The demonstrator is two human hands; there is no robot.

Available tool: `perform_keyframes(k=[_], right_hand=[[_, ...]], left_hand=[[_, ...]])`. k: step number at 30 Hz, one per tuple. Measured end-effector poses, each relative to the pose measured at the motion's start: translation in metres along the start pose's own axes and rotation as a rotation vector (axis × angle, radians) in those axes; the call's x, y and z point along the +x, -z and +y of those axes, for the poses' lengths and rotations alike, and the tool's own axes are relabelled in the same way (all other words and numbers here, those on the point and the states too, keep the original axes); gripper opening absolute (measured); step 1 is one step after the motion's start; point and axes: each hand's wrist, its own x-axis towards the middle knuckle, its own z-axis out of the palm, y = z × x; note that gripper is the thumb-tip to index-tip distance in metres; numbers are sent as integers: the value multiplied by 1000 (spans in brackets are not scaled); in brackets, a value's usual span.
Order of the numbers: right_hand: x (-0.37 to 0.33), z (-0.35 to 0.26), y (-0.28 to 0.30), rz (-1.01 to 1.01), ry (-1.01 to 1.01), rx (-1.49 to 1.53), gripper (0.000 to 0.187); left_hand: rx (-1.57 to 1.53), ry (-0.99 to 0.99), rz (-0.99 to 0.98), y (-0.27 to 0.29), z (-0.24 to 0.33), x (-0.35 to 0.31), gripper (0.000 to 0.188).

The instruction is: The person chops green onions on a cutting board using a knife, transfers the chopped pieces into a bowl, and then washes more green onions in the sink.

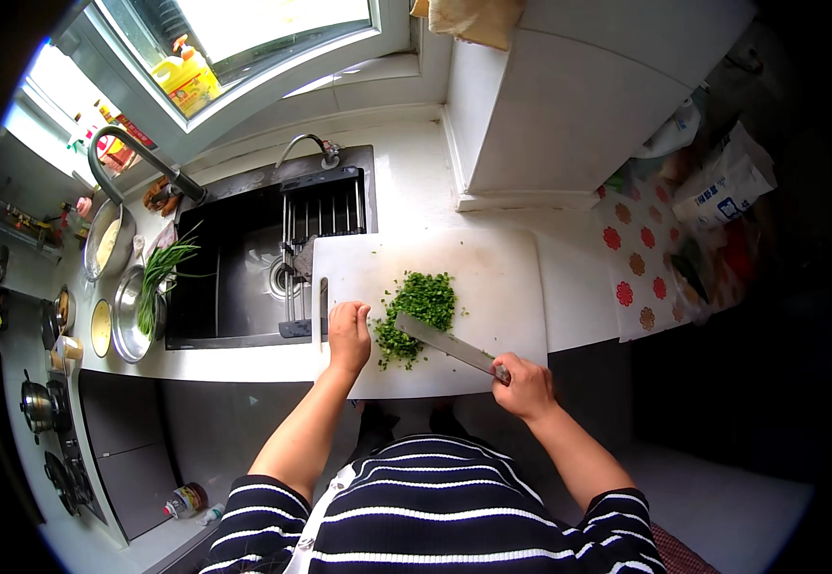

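Note:
A white cutting board (497,287) lies on the counter in front of me, overlapping the right edge of the sink. Finely chopped green onions (427,298) are heaped near its middle, with loose bits scattered around. My right hand (527,387) is wrapped around the handle of a kitchen knife (449,346) at the board's front edge. The blade slants to the far left, its tip over the near side of the heap. My left hand (348,335) hovers left of the heap, fingers curled closed; whether anything is inside them is hidden.
Left of the board is a black sink (196,287) with a draining rack (325,206) and a grey faucet (114,158). Whole green onions (159,273) rest on a metal bowl (129,320). A white cabinet (550,105) rises behind the board; plastic bags (722,182) sit far right.

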Motion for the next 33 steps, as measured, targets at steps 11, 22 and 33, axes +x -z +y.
perform_keyframes(k=[11,22,33], right_hand=[[12,-29,-21,-110,-298,155,17],[28,0,-78,147,-274,53,50],[42,-21,-71,74,-122,-64,36]], left_hand=[[-208,133,-43,-3,32,-13,23],[-135,69,-22,-30,56,-29,25],[-537,424,-35,-11,56,-47,17]])
